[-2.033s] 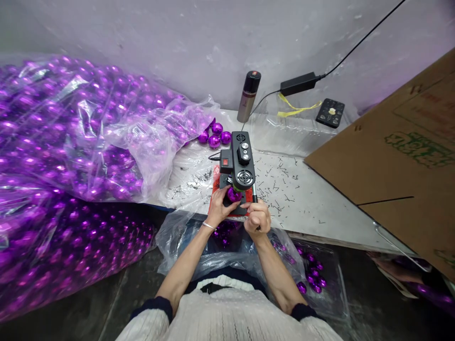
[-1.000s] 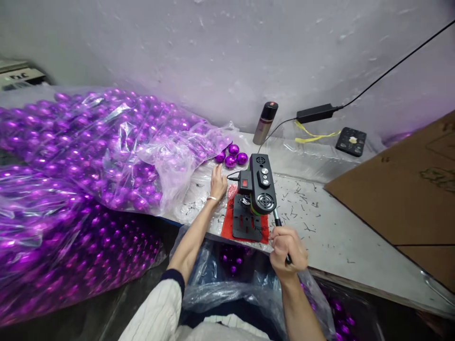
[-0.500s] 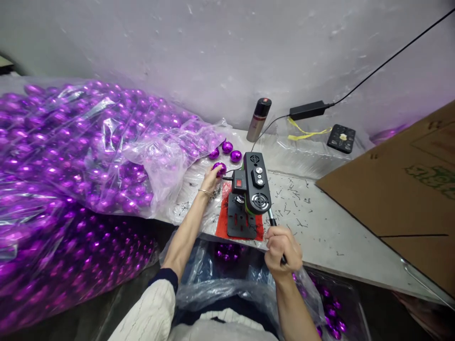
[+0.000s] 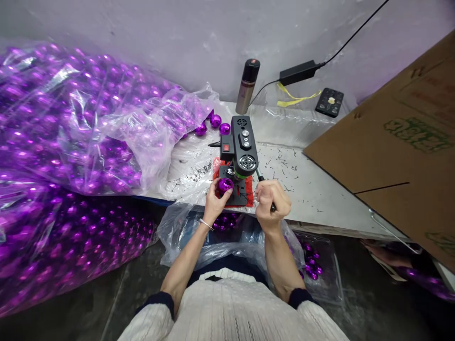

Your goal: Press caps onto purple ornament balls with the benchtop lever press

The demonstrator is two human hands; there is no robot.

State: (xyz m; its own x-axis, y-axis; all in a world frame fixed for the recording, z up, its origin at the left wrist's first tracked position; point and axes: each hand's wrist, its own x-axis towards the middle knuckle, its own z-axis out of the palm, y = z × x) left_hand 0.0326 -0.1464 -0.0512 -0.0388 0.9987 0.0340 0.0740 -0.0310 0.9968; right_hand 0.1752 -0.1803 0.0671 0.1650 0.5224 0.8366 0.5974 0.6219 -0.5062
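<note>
Purple ball (image 4: 225, 186) in left hand's (image 4: 216, 199) grip, right hand's (image 4: 273, 203) grip around lever (image 4: 260, 177), near desk's (image 4: 305, 208) front edge.

head cam | fwd+down | fairly near, above hands (image 4: 214, 203) | lower R seems dim

The left hand (image 4: 215, 200) has brought a purple ball (image 4: 225, 186) from the far-left cluster (image 4: 215, 121) near to the machine's base (image 4: 236, 198); the cluster has lost its nearest ball.
</note>
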